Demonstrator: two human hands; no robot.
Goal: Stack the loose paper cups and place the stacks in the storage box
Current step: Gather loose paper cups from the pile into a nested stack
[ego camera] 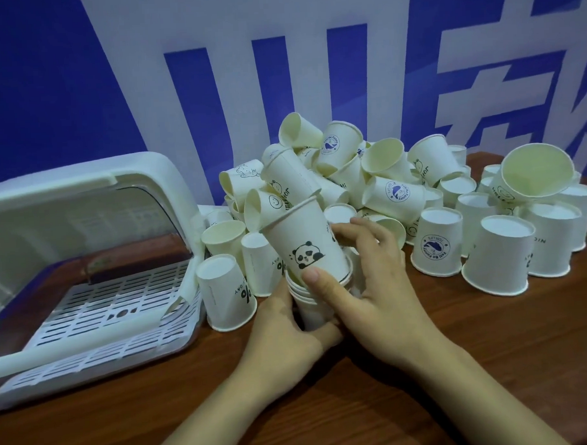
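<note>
while the left hand [283, 330] grips the short stack [309, 305] low on the surface [427, 384], the right hand [372, 286] pinches the panda cup [303, 242], tilted with its base entering the stack's mouth. the thin paper cups look light and easily crushed, so i'd hold them by the side walls, gently. the storage box [85, 265] sits open at left beside the loose cup pile [368, 185]; the stack's count is hidden behind fingers.

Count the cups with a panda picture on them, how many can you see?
1. The panda cup is in the middle, tilted, going into the stack held by the left hand, with the right hand gripping it. Other pandas may be hidden in the pile.
</note>
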